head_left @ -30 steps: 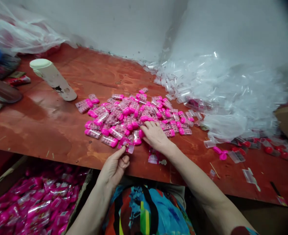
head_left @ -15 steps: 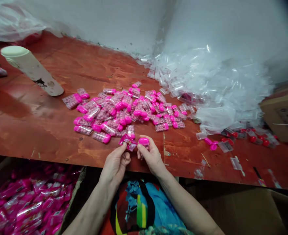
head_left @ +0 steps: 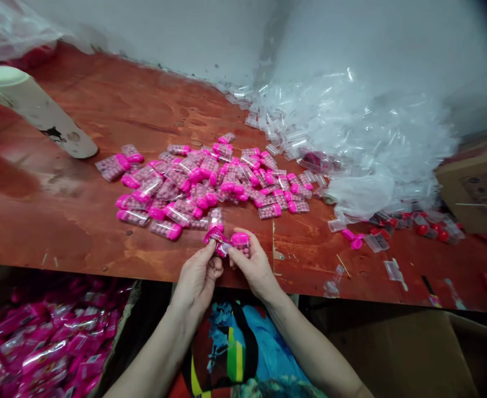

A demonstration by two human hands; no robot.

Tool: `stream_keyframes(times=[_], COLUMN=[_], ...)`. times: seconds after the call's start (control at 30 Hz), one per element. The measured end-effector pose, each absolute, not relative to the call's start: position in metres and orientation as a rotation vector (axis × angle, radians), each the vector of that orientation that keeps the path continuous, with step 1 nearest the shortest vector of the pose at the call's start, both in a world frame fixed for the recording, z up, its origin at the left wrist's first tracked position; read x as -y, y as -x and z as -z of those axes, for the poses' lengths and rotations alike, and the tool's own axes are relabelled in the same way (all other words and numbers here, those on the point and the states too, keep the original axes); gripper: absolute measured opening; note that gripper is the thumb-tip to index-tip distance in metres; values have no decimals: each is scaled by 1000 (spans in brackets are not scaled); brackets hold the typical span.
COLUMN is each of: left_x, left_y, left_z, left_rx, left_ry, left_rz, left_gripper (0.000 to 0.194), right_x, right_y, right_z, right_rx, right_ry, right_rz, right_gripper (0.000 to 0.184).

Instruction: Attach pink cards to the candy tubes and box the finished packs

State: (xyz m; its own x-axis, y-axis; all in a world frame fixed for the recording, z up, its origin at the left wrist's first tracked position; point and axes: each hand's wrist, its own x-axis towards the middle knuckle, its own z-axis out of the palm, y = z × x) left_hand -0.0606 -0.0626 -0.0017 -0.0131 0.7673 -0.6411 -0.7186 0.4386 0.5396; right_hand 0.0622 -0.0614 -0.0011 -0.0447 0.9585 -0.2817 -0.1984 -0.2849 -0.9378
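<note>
Near the table's front edge, my left hand (head_left: 197,275) pinches a crumpled pink printed wrapper (head_left: 218,241) between thumb and fingers. Beside it, my right hand (head_left: 255,264) is closed around a small clear candy bottle (head_left: 241,243) with a pink cap and pink balls inside. My right thumb reaches to the wrapper's edge; whether it grips the wrapper too, I cannot tell. Just beyond my hands lies a heap of similar candy bottles (head_left: 177,188), filled with pink balls and capped in pink.
A large pile of clear empty containers (head_left: 343,127) leans against the wall at the back right. A pale tumbler (head_left: 40,113) stands at the left. Below the table's left edge, a box holds shiny pink packets (head_left: 52,342). Red-capped containers (head_left: 431,229) lie at the right.
The candy bottle in my right hand has tilted so that more of its balls show. My right thumb has come closer to the wrapper. The whole view has shifted slightly.
</note>
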Motion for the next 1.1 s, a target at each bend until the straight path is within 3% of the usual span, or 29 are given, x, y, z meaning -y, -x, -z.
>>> stream_keyframes(times=[0.5,0.9,1.1], left_x=[68,73,75], left_y=[68,63,60], left_z=[4,5,3], left_rx=[-1051,-1249,-1182], left_ry=[-335,-587,-558], left_rz=[-935,-943,-903], left_gripper=[28,33,38], right_x=[56,57,62], right_y=[-75,-75,-77], right_z=[14,11,13], right_rx=[910,881,1178], right_ry=[1227,1241,1468], right_rz=[-1552,-1610,-1181], right_gripper=[39,46,42])
